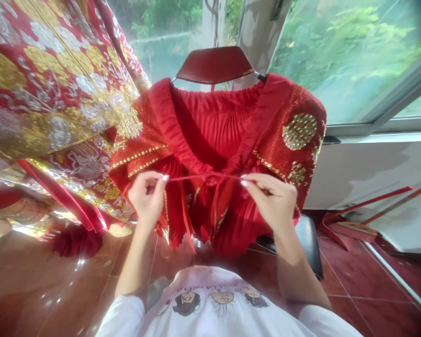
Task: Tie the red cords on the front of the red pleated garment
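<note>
L hand [148, 196] & R hand [272, 199] fingers pinch red tie [203, 177] taut on red garment [214, 140] over chair [215, 63].

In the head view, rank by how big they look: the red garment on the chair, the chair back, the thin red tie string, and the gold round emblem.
1. Red garment
2. Chair back
3. Gold round emblem
4. Tie string, pulled between left hand and right hand; long but very thin, so its place against the emblem is unsure.

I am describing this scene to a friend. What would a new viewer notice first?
First, the red pleated garment with gold trim, draped over a chair back at centre. The left hand and right hand pinch a thin red string taut between them. A red-and-gold embroidered cloth fills the left.
</note>
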Available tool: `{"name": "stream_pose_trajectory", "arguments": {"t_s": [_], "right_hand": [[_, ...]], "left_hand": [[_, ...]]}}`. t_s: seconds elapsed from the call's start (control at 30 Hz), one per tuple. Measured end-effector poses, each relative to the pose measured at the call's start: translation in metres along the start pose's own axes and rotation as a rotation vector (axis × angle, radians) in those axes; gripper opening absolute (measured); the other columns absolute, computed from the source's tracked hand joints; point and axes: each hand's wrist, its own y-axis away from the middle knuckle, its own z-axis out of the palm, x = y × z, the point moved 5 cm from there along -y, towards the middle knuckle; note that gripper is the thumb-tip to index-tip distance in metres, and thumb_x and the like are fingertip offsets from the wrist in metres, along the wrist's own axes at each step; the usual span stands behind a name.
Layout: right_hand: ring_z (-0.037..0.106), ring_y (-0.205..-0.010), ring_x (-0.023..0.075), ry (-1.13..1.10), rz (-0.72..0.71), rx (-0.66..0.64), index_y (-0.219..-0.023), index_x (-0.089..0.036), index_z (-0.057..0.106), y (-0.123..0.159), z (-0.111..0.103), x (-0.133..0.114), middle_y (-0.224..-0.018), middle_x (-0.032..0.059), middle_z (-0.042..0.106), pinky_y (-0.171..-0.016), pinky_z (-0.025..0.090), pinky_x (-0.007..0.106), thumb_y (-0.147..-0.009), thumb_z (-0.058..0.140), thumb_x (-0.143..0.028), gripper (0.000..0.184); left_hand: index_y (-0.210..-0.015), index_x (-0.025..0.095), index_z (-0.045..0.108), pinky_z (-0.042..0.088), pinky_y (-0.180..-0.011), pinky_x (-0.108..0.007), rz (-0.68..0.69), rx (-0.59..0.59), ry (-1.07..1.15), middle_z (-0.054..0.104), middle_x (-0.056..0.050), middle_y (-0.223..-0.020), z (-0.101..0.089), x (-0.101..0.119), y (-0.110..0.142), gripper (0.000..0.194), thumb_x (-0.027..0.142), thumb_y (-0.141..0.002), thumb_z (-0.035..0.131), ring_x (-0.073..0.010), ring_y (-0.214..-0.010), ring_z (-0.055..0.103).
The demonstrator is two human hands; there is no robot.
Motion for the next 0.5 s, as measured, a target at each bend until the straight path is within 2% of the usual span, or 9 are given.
{"name": "stream_pose_trajectory", "arguments": {"t_s": [0.1, 0.2, 0.27, 0.37, 0.43, 0.5], "right_hand": [[0.055, -0.052, 0.0112, 0.055, -0.043, 0.058, -0.087, -0.020, 0.077, -0.014, -0.006, 0.005, -0.066, 0.0008, 0.068, -0.056, 0.046, 0.024, -0.084, 0.064, -0.031, 0.017], [0.061, -0.056, 0.0136, 0.104, -0.097, 0.080, -0.084, -0.019, 0.076, -0.020, 0.004, 0.005, -0.070, 0.0021, 0.072, -0.061, 0.050, 0.026, -0.085, 0.061, -0.029, 0.018], [0.064, -0.060, 0.0153, 0.134, -0.105, 0.060, -0.084, -0.019, 0.076, -0.022, 0.013, 0.004, -0.076, 0.0035, 0.073, -0.065, 0.051, 0.027, -0.085, 0.059, -0.028, 0.019], [0.068, -0.070, 0.0178, 0.160, -0.091, -0.014, -0.087, -0.019, 0.074, -0.024, 0.025, 0.004, -0.086, 0.0052, 0.074, -0.072, 0.052, 0.030, -0.086, 0.057, -0.027, 0.019], [0.068, -0.077, 0.0187, 0.174, -0.108, -0.058, -0.087, -0.018, 0.073, -0.026, 0.031, 0.002, -0.089, 0.0058, 0.073, -0.079, 0.052, 0.031, -0.085, 0.056, -0.024, 0.018], [0.067, -0.081, 0.0189, 0.184, -0.126, -0.082, -0.087, -0.017, 0.072, -0.027, 0.037, -0.002, -0.090, 0.0062, 0.072, -0.081, 0.051, 0.031, -0.084, 0.057, -0.022, 0.016]], "left_hand": [[-0.080, 0.016, 0.062, 0.028, -0.046, -0.017, 0.052, 0.102, -0.084, 0.050, 0.005, -0.059, -0.010, -0.005, -0.019, 0.012, 0.025, -0.081, 0.070, -0.0044, -0.048, 0.038], [-0.083, 0.016, 0.062, 0.030, -0.048, -0.018, 0.024, 0.087, -0.149, 0.044, 0.007, -0.056, -0.002, -0.011, -0.021, 0.012, 0.028, -0.084, 0.066, -0.0052, -0.047, 0.036], [-0.088, 0.017, 0.064, 0.033, -0.052, -0.019, -0.007, 0.014, -0.208, 0.046, 0.006, -0.056, 0.011, -0.013, -0.015, 0.012, 0.028, -0.086, 0.062, -0.0064, -0.049, 0.040], [-0.102, 0.018, 0.063, 0.042, -0.061, -0.021, -0.067, -0.188, -0.233, 0.060, 0.002, -0.070, 0.039, -0.014, -0.002, 0.021, 0.032, -0.088, 0.059, -0.0101, -0.059, 0.053], [-0.103, 0.017, 0.062, 0.045, -0.066, -0.023, -0.080, -0.329, -0.211, 0.066, -0.002, -0.083, 0.058, -0.012, 0.007, 0.023, 0.034, -0.088, 0.059, -0.0129, -0.069, 0.059], [-0.098, 0.017, 0.063, 0.046, -0.069, -0.024, -0.054, -0.407, -0.218, 0.067, -0.005, -0.091, 0.074, -0.007, 0.013, 0.021, 0.035, -0.088, 0.059, -0.0151, -0.077, 0.062]]}}
